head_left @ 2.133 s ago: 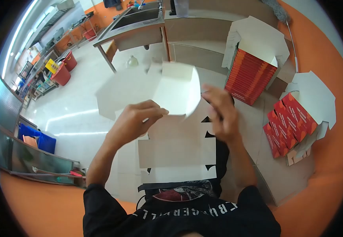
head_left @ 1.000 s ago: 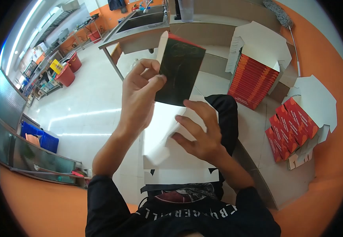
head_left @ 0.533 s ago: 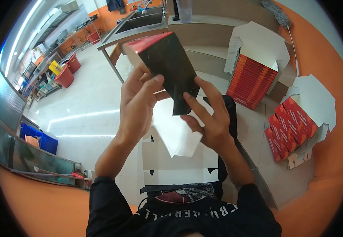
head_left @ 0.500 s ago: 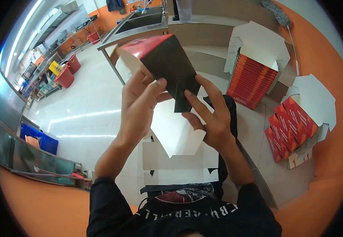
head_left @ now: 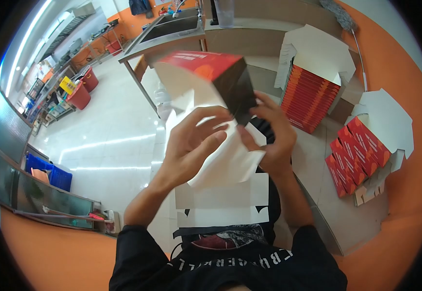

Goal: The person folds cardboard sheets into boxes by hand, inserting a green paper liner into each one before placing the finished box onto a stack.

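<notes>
A partly folded cardboard box (head_left: 242, 82), red with white lettering on one side and dark on another, is tilted in front of me with its white inner flaps hanging down. My right hand (head_left: 276, 138) grips its lower end between thumb and fingers. Just left of it, my left hand (head_left: 191, 148) is open, fingers loosely curved and thumb apart, fingertips right by the box's lower edge. On my lap lies a flat white cardboard blank (head_left: 220, 194), partly covered by the box's flaps.
To the right stands a tall stack of nested red boxes (head_left: 310, 97), with several more red boxes (head_left: 361, 150) nearer me. A metal sink (head_left: 172, 29) is ahead. Red bins (head_left: 80, 94) and a blue crate (head_left: 58, 174) are to the left. A duster (head_left: 359, 53) leans on the orange wall.
The box has turned so its red side and white inside show more, and shifted right. My left hand has come off it and lowered; my right hand keeps its grip.
</notes>
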The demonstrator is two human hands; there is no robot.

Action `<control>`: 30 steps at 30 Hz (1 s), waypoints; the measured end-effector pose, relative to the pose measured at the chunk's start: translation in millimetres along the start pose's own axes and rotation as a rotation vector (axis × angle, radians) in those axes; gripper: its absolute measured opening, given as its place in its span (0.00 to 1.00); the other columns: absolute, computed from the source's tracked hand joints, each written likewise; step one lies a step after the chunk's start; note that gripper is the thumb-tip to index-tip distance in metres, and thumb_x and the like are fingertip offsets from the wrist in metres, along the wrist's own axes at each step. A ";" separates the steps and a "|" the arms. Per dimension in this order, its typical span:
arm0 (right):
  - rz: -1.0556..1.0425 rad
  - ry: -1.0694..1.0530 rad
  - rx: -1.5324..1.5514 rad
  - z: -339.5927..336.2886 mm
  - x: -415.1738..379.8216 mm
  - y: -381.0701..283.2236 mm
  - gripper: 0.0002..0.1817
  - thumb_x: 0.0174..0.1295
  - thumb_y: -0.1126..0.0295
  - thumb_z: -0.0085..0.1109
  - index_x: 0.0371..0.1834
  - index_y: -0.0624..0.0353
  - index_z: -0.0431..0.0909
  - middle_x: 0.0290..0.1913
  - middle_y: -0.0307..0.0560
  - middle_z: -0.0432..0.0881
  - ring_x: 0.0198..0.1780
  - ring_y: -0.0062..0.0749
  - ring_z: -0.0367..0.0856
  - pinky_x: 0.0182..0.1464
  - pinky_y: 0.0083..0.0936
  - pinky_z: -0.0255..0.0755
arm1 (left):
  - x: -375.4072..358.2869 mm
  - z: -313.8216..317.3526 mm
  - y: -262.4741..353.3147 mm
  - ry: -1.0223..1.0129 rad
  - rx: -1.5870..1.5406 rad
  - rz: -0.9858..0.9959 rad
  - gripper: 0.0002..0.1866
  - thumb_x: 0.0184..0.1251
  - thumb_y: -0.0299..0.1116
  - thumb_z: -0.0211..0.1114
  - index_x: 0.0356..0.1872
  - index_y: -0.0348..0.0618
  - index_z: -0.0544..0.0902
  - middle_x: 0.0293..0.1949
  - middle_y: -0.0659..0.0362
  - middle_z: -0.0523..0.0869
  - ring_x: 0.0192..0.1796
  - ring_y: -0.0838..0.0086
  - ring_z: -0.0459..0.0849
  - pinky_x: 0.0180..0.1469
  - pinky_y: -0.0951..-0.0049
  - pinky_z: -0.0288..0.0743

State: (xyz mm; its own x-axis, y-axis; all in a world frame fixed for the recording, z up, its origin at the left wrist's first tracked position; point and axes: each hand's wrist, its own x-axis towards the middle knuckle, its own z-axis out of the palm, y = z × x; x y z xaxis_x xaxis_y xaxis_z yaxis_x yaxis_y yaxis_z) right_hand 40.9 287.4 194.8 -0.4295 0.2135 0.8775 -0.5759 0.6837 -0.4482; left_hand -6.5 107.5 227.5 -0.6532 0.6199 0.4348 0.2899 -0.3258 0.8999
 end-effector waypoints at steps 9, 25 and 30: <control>0.674 -0.184 0.575 -68.3 21.9 77.9 0.17 0.61 0.62 0.58 0.44 0.67 0.80 0.37 0.46 0.83 0.37 0.24 0.81 0.39 0.22 0.76 | -1.8 -68.3 7.1 -0.410 1.677 0.350 0.17 0.51 0.24 0.69 0.44 0.50 0.83 0.53 0.63 0.83 0.72 0.69 0.64 0.77 0.49 0.45; -0.070 -0.164 0.172 -9.3 -13.2 29.4 0.20 0.56 0.80 0.65 0.53 0.61 0.76 0.33 0.45 0.77 0.30 0.24 0.74 0.33 0.19 0.70 | 11.6 -56.3 10.8 -0.225 1.163 0.304 0.07 0.59 0.26 0.69 0.38 0.40 0.81 0.30 0.57 0.85 0.36 0.63 0.81 0.43 0.65 0.74; 0.055 -0.134 0.280 8.5 9.1 23.4 0.19 0.58 0.73 0.67 0.53 0.61 0.75 0.38 0.45 0.70 0.33 0.27 0.73 0.35 0.22 0.71 | 7.4 -51.3 15.8 -0.180 1.048 0.160 0.11 0.59 0.25 0.70 0.43 0.38 0.83 0.32 0.54 0.86 0.39 0.66 0.80 0.44 0.66 0.72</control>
State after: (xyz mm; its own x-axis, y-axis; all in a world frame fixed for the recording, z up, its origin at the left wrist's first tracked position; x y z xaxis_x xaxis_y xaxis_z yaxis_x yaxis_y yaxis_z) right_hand 17.6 299.4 190.8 -0.5424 0.1386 0.8286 -0.7106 0.4505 -0.5405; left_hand -42.6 70.3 243.2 -0.4669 0.7481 0.4716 0.8740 0.3092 0.3749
